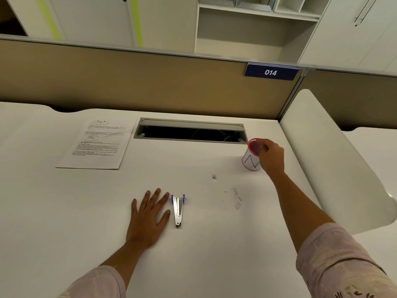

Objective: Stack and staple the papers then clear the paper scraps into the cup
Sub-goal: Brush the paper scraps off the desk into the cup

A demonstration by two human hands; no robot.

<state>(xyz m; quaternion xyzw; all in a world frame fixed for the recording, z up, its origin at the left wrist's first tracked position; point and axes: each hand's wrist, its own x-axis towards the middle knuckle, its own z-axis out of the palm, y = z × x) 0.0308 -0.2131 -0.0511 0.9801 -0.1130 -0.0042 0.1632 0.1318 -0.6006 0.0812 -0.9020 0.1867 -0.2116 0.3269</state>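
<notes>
Head view: our right hand (271, 157) fingers grip cup (251, 154) rim; left hand (148, 214) flat, fingers spread, on table (64, 211) beside stapler (178, 209).

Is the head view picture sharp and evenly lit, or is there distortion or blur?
Head view: soft, even lighting, with only faint shadows under the left hand and stapler; wide-angle distortion bends the partition and the desk edges; the printed text on the papers is too blurred to read; the right hand at the cup looks sharp.
</notes>
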